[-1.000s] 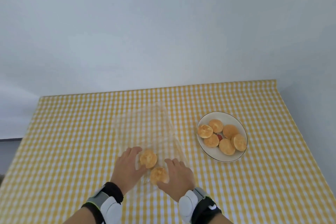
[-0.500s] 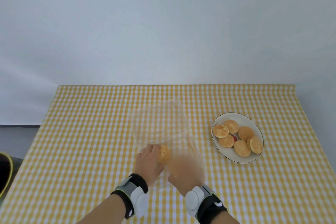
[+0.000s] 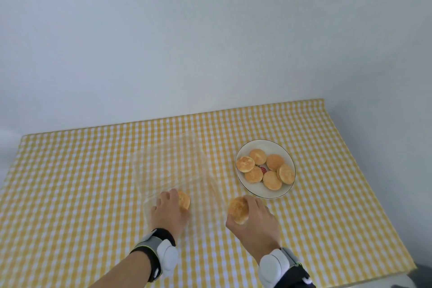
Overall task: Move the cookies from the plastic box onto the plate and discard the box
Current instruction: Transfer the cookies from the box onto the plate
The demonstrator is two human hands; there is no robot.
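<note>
A clear plastic box [image 3: 170, 166] lies open on the yellow checked tablecloth in the middle of the table. My left hand [image 3: 169, 213] is inside its near end, fingers closed around a round golden cookie [image 3: 184, 200]. My right hand [image 3: 253, 220] is out of the box, to its right, holding another cookie [image 3: 239, 210] just short of the plate's near rim. The white plate [image 3: 284, 190] stands to the right of the box with several cookies [image 3: 264, 168] on it.
The table's right edge [image 3: 374, 194] and near right corner are close to the plate. A pale wall rises behind the table's far edge. Both wrists wear black and white bands.
My right hand has lifted its cookie out of the box and moved right toward the plate. My left hand stays in the box on the other cookie. The camera view shifted.
</note>
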